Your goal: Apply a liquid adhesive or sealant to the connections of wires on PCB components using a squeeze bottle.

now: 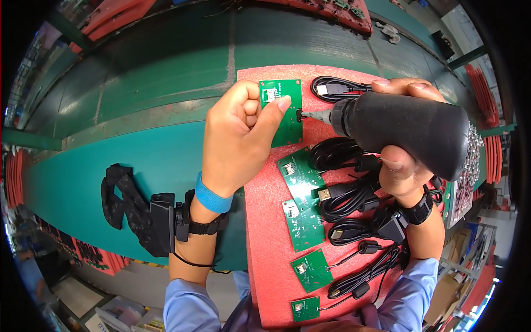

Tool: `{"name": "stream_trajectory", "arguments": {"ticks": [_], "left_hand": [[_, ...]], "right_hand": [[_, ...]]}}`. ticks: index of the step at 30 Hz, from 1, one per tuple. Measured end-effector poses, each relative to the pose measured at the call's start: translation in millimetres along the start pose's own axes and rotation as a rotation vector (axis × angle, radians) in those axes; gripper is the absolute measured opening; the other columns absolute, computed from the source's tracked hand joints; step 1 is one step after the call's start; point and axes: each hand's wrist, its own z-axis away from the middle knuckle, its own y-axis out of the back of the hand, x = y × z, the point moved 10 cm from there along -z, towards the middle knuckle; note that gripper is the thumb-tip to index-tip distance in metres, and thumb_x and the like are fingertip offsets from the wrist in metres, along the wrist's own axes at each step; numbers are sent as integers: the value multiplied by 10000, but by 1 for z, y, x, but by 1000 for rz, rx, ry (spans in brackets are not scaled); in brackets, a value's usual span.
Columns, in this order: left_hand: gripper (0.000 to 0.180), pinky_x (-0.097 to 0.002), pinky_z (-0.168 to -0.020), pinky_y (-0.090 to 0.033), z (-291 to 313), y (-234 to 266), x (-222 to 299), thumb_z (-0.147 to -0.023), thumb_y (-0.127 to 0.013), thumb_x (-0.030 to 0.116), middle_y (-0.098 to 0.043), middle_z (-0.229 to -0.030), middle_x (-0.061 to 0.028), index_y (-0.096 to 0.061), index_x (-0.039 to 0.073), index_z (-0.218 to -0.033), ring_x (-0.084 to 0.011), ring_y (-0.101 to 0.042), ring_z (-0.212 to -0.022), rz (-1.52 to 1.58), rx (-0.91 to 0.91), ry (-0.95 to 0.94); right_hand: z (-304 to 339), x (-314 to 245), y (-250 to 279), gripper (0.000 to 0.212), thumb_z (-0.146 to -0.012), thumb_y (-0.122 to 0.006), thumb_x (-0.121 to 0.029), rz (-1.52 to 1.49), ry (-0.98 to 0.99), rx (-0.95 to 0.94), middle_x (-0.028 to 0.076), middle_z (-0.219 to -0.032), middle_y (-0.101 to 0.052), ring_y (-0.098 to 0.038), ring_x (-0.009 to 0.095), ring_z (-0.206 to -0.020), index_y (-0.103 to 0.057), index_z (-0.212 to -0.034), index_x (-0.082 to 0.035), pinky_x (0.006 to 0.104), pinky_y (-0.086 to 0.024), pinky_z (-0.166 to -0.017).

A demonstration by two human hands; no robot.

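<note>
In the head view, the left hand (238,135) pinches a green board (290,130) between thumb and fingers, just past 12 o'clock from the picture's centre. The right hand (401,171) grips a black bottle (415,127) at 2 o'clock, its nozzle (319,115) aimed at the dark wire joint (299,115) on the board's 3 o'clock edge; whether the tip touches cannot be told. To do this well, I would brace the board firmly, keep the thumb clear of the joint, hold the nozzle low and squeeze lightly, so nothing spreads toward the white socket (270,95) at the board's 11 o'clock. The spare boards (301,174) and cables (332,152) toward 6 o'clock should stay undragged on the pink foam (263,221).
</note>
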Motion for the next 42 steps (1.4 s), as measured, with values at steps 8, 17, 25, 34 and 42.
{"name": "stream_trajectory", "arguments": {"ticks": [8,17,25,34,42], "left_hand": [[243,-187,-409,-200,0,2,-3,-834,-566,15,-321,-552,76,-369,45,-695,18,-273,-510,-4,0,14],[258,-194,-403,-182,0,2,-5,-832,-566,15,-311,-541,78,-357,53,-685,18,-258,-502,-2,3,52],[254,-198,-401,-182,1,3,-5,-830,-568,18,-320,-538,76,-364,50,-682,17,-256,-499,7,26,74],[237,-196,-403,-187,1,6,-6,-829,-574,36,-355,-530,75,-386,46,-686,17,-271,-494,-20,10,97],[247,-203,-397,-188,2,5,-9,-833,-580,68,-373,-520,72,-385,53,-681,11,-267,-485,-4,18,137]], "right_hand": [[0,0,0,678,-747,-633,-470,14,9,-10,194,-960,-570,-527,246,-876,-392,-1154,16,361,-421,-798],[0,-1,-1,730,-609,-807,-249,-109,89,-70,171,-980,-549,-567,244,-896,-385,-1150,-1,367,-458,-786],[2,2,-2,690,-732,-639,-499,-5,-37,-12,169,-954,-572,-515,237,-886,-396,-1137,4,368,-416,-799],[2,1,-1,700,-727,-635,-513,17,-68,-6,165,-948,-572,-511,238,-887,-397,-1143,-2,374,-412,-802],[0,-1,-1,690,-641,-755,-336,-35,35,-78,155,-963,-557,-545,247,-897,-404,-1139,-13,372,-445,-784]]}}
